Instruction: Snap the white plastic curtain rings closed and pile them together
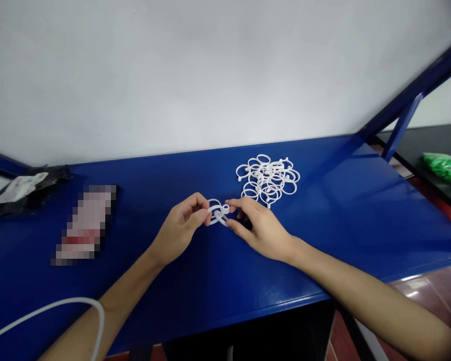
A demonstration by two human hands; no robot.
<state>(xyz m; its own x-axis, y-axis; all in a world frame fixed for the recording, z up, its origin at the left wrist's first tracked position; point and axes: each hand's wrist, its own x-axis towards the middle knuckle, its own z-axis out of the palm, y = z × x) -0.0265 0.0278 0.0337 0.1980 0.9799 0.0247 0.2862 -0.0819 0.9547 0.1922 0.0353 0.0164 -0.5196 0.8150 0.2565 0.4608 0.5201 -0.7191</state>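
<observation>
Several white plastic rings (218,214) are bunched together between my two hands, just above the blue tabletop. My left hand (182,223) pinches the left side of the bunch between thumb and fingers. From the right, my right hand (259,225) has its thumb and index finger at the bunch's right edge, by a small round end on one ring. How the rings cross or link is too small to make out. Behind my right hand lies a loose pile of similar white rings (268,178) with small knobs.
A black plastic bag with a white label (20,188) and a blurred-out flat object (86,223) lie on the left of the blue table (143,175). A white cable (60,302) arcs over my left forearm. A white wall stands behind. A green bag (445,168) sits far right.
</observation>
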